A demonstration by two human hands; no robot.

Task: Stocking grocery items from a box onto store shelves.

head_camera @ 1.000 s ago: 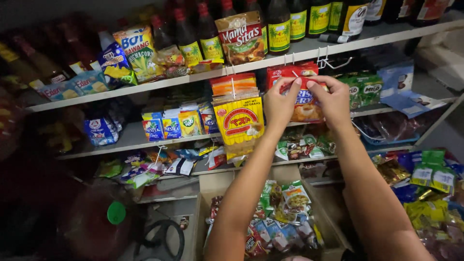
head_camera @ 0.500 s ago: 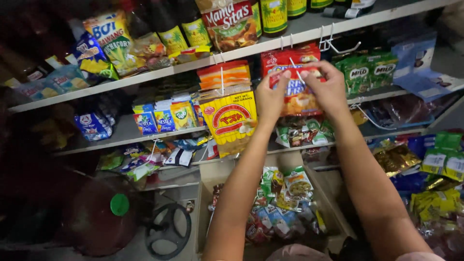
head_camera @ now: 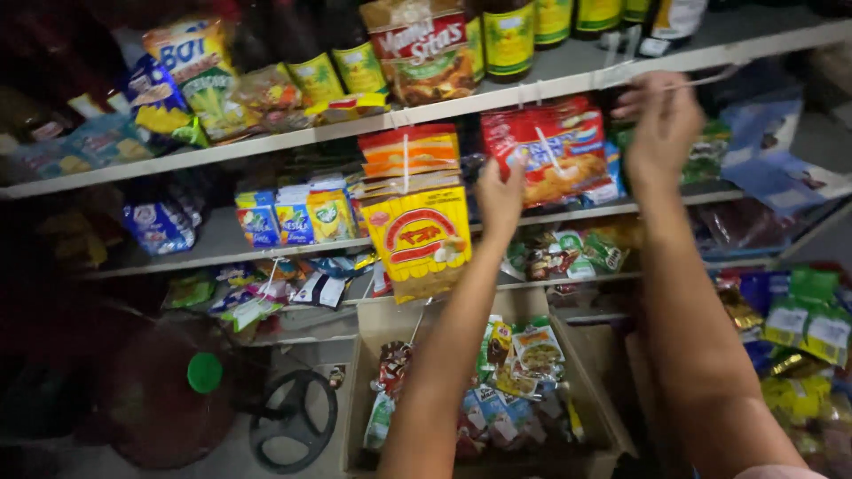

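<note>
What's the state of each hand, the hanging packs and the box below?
Left hand: raised, fingers on the red snack packs.
Right hand: raised at the top shelf edge, pinching a thin white strip.
Red snack packs: hanging from the shelf edge.
Yellow sachet pack: hanging, untouched.
Cardboard box: open, holding sachets.

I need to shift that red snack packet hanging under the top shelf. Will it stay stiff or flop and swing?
Probably floppy: the red snack packet is a thin foil pouch hanging from the shelf edge. It looks light and puffed, so a push would likely swing it. The left hand touches its side; the right hand is raised near the shelf edge.
</note>
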